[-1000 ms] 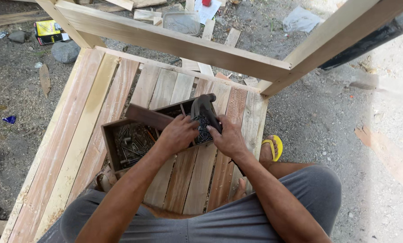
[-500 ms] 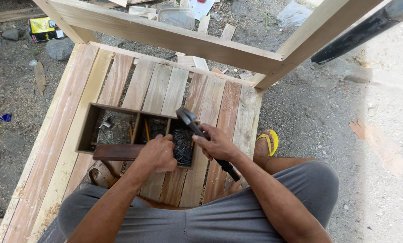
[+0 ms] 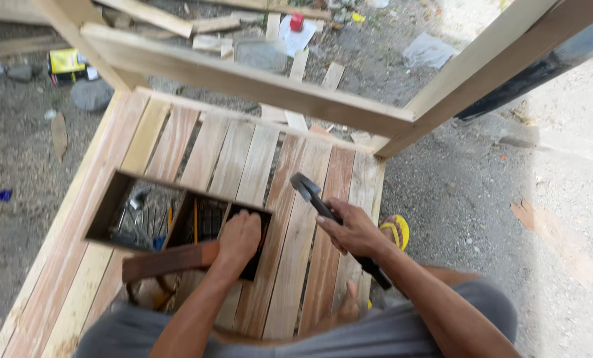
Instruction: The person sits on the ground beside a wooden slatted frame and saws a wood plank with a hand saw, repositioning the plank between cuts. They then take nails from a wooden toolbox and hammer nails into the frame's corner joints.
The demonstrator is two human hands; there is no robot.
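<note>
— What has changed since a second ago?

— The right hand point(image 3: 356, 231) now grips a hammer point(image 3: 339, 225) by its black handle, with the head raised up and away from the left hand; a second ago both hands were bunched together over the wooden nail box point(image 3: 177, 222). The left hand point(image 3: 240, 237) has dropped into the box's nearest compartment, fingers curled down inside it. Whether it pinches anything there, I cannot tell.

— And the box itself?

— It has slid leftward, and sits left of the right hand, resting on the slatted pallet platform point(image 3: 290, 199). Its far compartments hold nails and a pencil.

— What surrounds them?

— A pale timber frame rail point(image 3: 243, 79) crosses beyond both hands. A yellow sandal point(image 3: 398, 231) shows just right of the right hand. Scrap boards point(image 3: 177, 20) and a grey stone point(image 3: 91, 94) lie on the dirt farther off, past the rail.

— Anything blocking?

— The left wrist covers part of the box's dark front strip point(image 3: 170, 260).
</note>
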